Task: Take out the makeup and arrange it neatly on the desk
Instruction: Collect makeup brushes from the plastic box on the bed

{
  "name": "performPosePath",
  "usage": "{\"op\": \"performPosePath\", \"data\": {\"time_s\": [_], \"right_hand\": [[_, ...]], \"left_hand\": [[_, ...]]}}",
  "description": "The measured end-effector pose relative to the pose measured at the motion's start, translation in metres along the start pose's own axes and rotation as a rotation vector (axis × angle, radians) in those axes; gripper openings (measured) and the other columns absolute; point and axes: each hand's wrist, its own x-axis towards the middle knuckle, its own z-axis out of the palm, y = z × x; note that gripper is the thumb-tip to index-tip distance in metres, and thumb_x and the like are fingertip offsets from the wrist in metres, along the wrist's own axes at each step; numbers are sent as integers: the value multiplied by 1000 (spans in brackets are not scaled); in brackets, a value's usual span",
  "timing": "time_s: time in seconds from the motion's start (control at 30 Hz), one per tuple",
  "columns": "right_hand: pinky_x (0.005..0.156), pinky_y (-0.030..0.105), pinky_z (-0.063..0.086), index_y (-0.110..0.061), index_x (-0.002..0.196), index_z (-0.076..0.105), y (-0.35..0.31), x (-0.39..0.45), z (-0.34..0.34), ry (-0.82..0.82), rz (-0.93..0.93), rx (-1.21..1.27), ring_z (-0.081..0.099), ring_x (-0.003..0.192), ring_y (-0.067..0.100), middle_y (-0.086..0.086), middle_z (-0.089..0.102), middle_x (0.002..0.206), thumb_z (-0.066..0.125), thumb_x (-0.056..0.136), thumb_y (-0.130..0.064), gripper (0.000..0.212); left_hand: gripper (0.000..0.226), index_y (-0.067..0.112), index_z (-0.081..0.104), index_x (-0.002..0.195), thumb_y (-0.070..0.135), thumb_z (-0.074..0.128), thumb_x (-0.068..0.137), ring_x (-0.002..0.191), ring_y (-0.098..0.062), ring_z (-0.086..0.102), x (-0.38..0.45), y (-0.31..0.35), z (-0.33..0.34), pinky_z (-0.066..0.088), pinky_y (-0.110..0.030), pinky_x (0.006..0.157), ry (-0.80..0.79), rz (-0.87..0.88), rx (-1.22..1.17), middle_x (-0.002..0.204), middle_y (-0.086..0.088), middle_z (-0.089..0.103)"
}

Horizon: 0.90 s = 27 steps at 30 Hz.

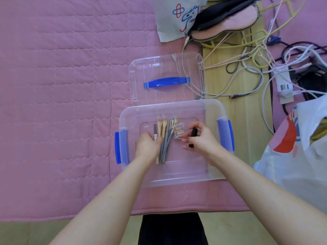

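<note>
A pink quilted mat [62, 85] covers the left side. On it sits a clear storage box [173, 175] with blue latches, its lid [166, 82] lying just behind. Inside the box, the left hand [147, 146] has its grip closed around a bundle of makeup brushes [163, 137]. A small clear compact [178, 132] lies between the hands. The right hand [201, 138] grips a black tube [192, 137]. Tangled cables [256, 55] lie at the far right

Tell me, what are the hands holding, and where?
The right hand grips a black tube around its middle. The left hand rests on the brushes; its grip cannot be told.
</note>
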Motion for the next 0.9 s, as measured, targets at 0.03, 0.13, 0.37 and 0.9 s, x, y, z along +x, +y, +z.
{"op": "performPosePath", "data": {"time_s": [0.03, 0.13, 0.37, 0.9], "right_hand": [[68, 41, 58, -17, 90, 46, -3, -4, 2, -31, 22, 132, 61, 64, 17, 7, 60, 75, 40, 83, 20, 39], [68, 39, 54, -12, 83, 49, -3, -7, 8, -116, 104, 423, 48, 52, 17, 5, 52, 61, 34, 79, 15, 32], [41, 15, 23, -17, 64, 46, 10, 15, 31, -65, 166, -121, 22, 35, 12, -1, 30, 45, 55, 93, -18, 30], [72, 35, 44, -12, 121, 48, 22, 23, 69, 248, -161, -1119, 62, 103, 34, 13, 63, 113, 47, 97, -24, 27]], "left_hand": [[19, 11, 47, 78, 20, 61, 85, 75, -28, 66, 0, -1, 1, 51, -30, 59, -19, -8, -54, 86, -14, 61], [17, 10, 44, 82, 8, 60, 85, 73, -27, 71, -3, 0, 4, 52, -20, 46, -86, -46, -143, 90, -15, 62], [5, 10, 54, 83, 10, 54, 87, 60, -19, 52, -4, 1, 11, 38, -26, 53, -62, -85, -206, 73, -8, 64], [7, 7, 59, 88, 14, 59, 85, 86, -35, 61, 16, -12, 17, 43, -32, 68, 74, -56, 71, 93, -17, 66]]}}
